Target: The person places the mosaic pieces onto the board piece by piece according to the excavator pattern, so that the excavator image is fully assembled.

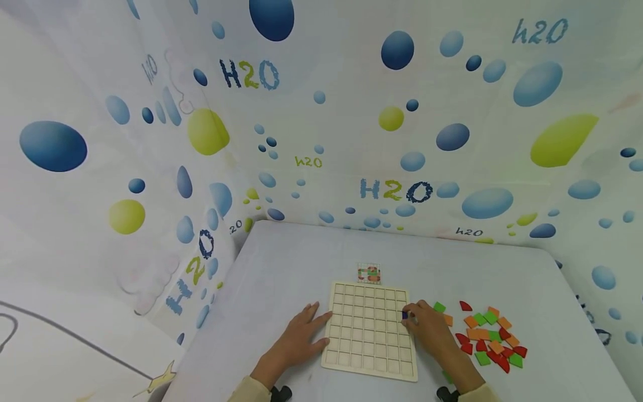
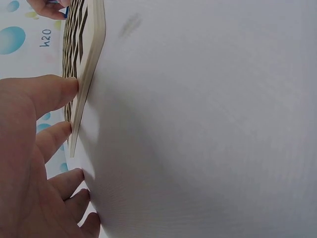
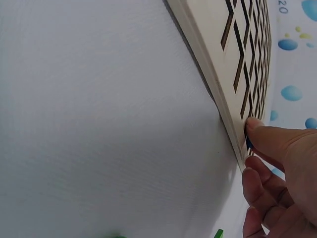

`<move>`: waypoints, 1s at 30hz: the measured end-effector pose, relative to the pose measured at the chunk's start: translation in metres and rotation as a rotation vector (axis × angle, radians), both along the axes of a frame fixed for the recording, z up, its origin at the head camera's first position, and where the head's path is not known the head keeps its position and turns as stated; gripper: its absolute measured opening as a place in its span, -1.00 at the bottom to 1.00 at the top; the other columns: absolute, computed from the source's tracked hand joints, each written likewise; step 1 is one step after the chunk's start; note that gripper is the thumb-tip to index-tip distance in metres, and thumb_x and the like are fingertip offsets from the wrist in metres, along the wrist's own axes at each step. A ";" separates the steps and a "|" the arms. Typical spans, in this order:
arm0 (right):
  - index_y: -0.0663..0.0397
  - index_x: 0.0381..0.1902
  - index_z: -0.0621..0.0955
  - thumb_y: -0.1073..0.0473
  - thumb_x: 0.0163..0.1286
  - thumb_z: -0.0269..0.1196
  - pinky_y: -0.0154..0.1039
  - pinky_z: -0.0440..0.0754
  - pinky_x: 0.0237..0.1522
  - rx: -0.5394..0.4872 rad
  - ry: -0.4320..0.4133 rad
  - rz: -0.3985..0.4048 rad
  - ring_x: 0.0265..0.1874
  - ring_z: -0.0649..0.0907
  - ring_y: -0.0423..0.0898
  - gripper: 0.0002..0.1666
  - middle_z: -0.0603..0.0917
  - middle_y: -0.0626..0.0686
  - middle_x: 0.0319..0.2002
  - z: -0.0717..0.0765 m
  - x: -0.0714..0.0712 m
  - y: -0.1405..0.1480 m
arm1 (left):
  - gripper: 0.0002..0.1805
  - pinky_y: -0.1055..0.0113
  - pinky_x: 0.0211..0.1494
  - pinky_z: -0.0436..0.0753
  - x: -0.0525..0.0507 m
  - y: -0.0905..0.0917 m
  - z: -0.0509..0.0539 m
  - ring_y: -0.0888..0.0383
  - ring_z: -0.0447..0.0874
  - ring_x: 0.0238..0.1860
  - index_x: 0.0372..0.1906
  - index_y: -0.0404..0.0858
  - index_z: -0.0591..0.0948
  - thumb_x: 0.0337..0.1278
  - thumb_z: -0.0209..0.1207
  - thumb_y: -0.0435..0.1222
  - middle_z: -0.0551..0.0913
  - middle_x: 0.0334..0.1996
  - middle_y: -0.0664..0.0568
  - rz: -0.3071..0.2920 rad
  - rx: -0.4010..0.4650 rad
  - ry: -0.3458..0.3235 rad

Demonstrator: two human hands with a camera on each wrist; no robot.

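Observation:
A wooden grid board lies flat on the white table. My left hand rests at its left edge, thumb and index finger touching the frame; the left wrist view shows the same hand with its other fingers spread on the table. My right hand pinches a small dark blue piece at the board's right edge, in the upper half. In the right wrist view the thumb of this hand touches the grid, and a sliver of the blue piece shows beside it.
Loose red, green and orange pieces lie scattered right of the board, some near my right forearm. A small patterned card lies just beyond the board's far edge. A printed sheet with blue and green drops hangs behind the table.

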State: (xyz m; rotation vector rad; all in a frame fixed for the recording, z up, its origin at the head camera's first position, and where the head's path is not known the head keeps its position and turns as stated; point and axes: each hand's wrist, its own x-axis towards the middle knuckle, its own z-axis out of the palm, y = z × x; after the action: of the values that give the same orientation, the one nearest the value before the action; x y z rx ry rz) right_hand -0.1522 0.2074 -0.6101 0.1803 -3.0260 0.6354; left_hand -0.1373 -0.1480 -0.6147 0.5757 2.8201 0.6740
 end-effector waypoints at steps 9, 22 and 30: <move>-0.03 0.06 0.74 0.08 0.37 0.49 -0.26 0.58 -0.32 -0.044 -0.070 -0.017 -0.32 0.57 -0.16 -0.66 0.64 -0.03 -0.18 0.005 0.001 0.000 | -0.31 -0.25 0.59 0.29 0.001 0.000 -0.003 -0.26 0.16 0.64 0.58 0.09 0.42 0.43 0.24 0.07 0.23 0.64 -0.19 -0.003 0.000 0.010; -0.02 0.09 0.73 0.09 0.40 0.47 -0.25 0.57 -0.31 -0.038 -0.060 -0.014 -0.33 0.56 -0.16 -0.66 0.63 -0.02 -0.18 0.000 0.002 0.000 | -0.32 -0.27 0.58 0.30 0.001 -0.001 -0.001 -0.29 0.17 0.63 0.58 0.06 0.43 0.43 0.25 0.05 0.24 0.64 -0.21 -0.010 0.016 0.021; -0.02 0.08 0.73 0.08 0.41 0.46 -0.26 0.63 -0.29 -0.015 -0.049 -0.014 -0.33 0.58 -0.17 -0.68 0.63 -0.03 -0.20 0.002 0.004 -0.001 | -0.31 -0.27 0.58 0.29 0.001 -0.001 -0.002 -0.29 0.17 0.63 0.58 0.06 0.42 0.43 0.25 0.04 0.25 0.63 -0.21 -0.013 0.021 0.027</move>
State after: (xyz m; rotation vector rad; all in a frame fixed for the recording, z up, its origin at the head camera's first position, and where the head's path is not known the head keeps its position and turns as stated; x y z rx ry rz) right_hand -0.1481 0.2064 -0.6085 0.1452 -3.0655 0.6708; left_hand -0.1367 -0.1488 -0.6163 0.6107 2.8346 0.6990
